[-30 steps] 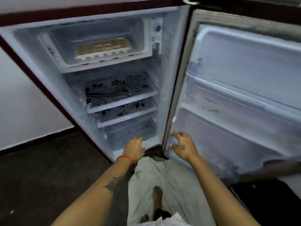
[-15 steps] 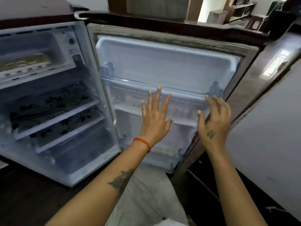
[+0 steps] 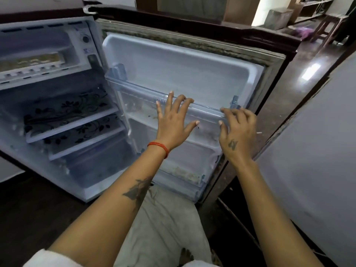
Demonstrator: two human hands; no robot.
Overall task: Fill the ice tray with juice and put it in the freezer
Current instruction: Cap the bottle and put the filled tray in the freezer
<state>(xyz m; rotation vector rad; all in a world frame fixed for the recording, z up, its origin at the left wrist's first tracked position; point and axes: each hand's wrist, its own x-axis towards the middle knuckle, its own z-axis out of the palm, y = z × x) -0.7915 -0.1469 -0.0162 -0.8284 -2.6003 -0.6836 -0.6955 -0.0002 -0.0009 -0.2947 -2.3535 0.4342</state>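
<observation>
The ice tray [image 3: 28, 63], white with yellow juice in its cells, lies inside the freezer compartment [image 3: 38, 45] at the top left of the open fridge. The fridge door [image 3: 183, 70] stands wide open, its inner side facing me. My left hand [image 3: 173, 122], with a red band at the wrist, has its fingers spread and straight, their tips touching the clear rail of the door shelf [image 3: 202, 107]. My right hand [image 3: 237, 132] hovers at the right end of that rail with loosely curled fingers that hold nothing.
Two glass shelves with a black flower pattern [image 3: 69, 116] and a drawer [image 3: 100, 160] fill the fridge body. A white wall [image 3: 317, 170] stands close on the right. A dark shiny floor [image 3: 300, 74] and furniture lie beyond the door.
Both hands rose from the fridge's bottom edge to the door shelf rail. My view swung right, from the fridge interior toward the open door. The ice tray stayed in the freezer.
</observation>
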